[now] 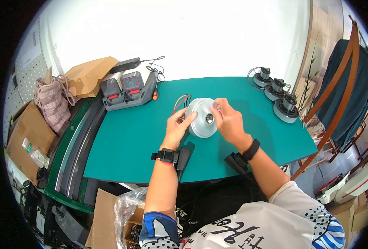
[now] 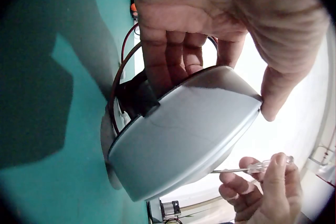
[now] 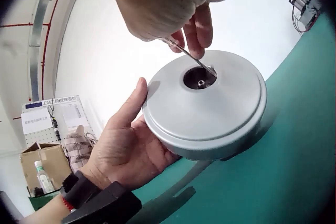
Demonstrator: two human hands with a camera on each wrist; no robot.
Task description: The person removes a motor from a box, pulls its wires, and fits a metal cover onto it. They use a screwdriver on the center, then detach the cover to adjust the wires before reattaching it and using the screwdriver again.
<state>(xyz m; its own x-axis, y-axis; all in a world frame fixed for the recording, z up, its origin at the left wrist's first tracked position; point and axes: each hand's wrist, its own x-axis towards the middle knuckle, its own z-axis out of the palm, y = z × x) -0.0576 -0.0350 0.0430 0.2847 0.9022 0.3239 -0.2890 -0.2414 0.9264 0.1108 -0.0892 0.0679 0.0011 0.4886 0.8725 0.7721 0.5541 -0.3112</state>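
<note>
A round silver-grey blower motor is tilted up over the green table, its domed cover facing my right side. My left hand grips it by the rim, thumb on the front edge and fingers behind. My right hand pinches a small screwdriver with a clear handle. Its metal shaft reaches into the round central hole, and the tip lies at the hole's edge in the right wrist view. A small shaft end shows inside that hole. Red and black wires come out behind the motor.
Several similar motors stand at the table's right back. A grey dock with battery packs sits at the left back, beside a cardboard box and a pink bag. An open carton with plastic wrap is below the front edge.
</note>
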